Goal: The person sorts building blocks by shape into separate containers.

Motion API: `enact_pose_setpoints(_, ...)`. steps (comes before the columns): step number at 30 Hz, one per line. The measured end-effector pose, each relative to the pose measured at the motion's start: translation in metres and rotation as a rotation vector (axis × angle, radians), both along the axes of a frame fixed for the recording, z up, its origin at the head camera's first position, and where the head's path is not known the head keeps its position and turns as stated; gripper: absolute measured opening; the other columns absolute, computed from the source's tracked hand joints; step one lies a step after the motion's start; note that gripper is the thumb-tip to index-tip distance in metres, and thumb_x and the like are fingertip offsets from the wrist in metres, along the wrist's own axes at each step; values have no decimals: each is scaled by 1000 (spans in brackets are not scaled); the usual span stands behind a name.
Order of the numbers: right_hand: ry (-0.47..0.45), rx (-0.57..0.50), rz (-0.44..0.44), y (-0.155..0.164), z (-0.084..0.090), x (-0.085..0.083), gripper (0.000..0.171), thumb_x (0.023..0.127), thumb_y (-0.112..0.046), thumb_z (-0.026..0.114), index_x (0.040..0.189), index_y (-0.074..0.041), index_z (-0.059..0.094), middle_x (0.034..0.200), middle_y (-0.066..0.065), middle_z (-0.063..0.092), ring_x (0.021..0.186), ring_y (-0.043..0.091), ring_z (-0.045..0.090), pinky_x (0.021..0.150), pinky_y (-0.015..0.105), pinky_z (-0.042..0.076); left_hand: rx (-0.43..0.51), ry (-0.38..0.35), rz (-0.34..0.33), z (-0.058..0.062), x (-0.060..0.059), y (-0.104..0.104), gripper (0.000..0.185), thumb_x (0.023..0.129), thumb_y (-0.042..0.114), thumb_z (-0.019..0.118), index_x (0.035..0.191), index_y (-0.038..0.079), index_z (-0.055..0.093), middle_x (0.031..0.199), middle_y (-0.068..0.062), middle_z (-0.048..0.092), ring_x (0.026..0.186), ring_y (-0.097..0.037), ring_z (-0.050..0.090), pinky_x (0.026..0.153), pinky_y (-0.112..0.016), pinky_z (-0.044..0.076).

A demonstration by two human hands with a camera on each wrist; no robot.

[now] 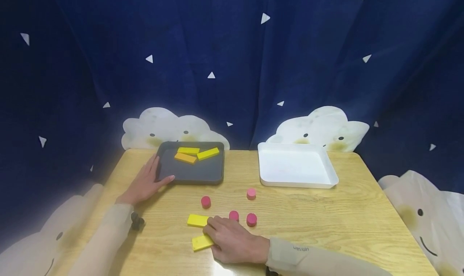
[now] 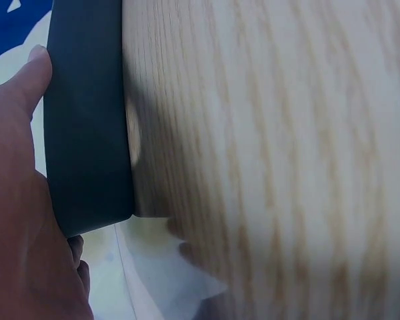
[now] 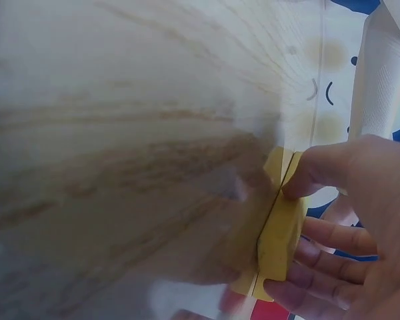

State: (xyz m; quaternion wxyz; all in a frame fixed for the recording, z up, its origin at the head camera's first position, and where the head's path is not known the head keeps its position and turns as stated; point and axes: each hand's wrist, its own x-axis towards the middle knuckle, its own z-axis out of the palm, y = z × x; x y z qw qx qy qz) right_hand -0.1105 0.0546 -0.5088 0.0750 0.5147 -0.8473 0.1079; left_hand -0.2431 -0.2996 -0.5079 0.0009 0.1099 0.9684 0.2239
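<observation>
Near the front of the light wooden table [image 1: 326, 215], the right hand [image 1: 232, 239] pinches a flat yellow wooden block [image 1: 201, 242] lying beside a second yellow block [image 1: 197, 220]. Past four small pink round pegs [image 1: 233, 215], the left hand [image 1: 145, 183] rests with straight fingers on the edge of the dark grey tray [image 1: 192, 173] holding three more yellow blocks [image 1: 192, 154].

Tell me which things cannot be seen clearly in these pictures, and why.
- Right hand: head view, its fingertips cover part of the near yellow block; whether they grip it is unclear there.
- Dark tray: left wrist view shows only its rim, so the contents are cut off.
- Pink cylinders: absent from both wrist views.
- Table: blurred in the right wrist view.
</observation>
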Motion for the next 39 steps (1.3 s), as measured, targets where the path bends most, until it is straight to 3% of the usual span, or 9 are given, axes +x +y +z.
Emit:
enact_pose_setpoints(7,-26,-13,5,2,1,1,27,78,-14,76,101,-17,62,87,-10,42,73,5,35,61,11,26,-5,-6,3,1,1,0,113,102,67,60,169,-5,6,177,-29,3,161,-52,10,131,-66,12)
enact_pose_setpoints(27,-10,-39,-13,12,0,8,27,80,-12,76,101,-17,61,86,-10,39,74,5,35,66,11,27,5,-8,6,0,0,-1,114,101,69,59,170,-4,4,177,-29,3,161,-52,9,130,-67,12)
enact_pose_setpoints(34,-47,-38,-30,17,6,10,29,81,-13,77,107,-18,65,90,-13,44,80,4,40,69,9,31,9,34,-9,-5,-3,-2,113,102,66,62,169,-7,7,176,-31,6,161,-53,12,130,-66,14)
enact_pose_setpoints(39,-49,-51,-27,18,11,11,28,83,-12,76,107,-17,64,91,-11,46,79,5,40,70,10,32,3,21,-12,-4,-3,-3,113,102,66,61,169,-7,6,176,-31,5,161,-54,12,130,-66,14)
